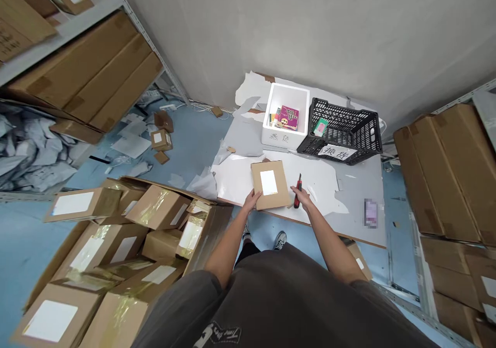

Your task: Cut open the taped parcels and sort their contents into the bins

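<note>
A flat brown cardboard box (277, 198) with a white label lies at the front edge of the table, its label facing up. My left hand (252, 200) grips the box by its lower left side, fingers closed around the edge. Just right of the box, my right hand (305, 198) is closed on a red and black utility knife (297, 197), with the dark blade end pointing away from me. The knife is apart from the box.
On the table (360, 193) stand a white foam box (284, 138) holding booklets and a black plastic crate (349, 125) with a green item inside. A large carton (217, 229) packed with parcels sits to my left. Shelves hold big boxes (449, 172) on both sides.
</note>
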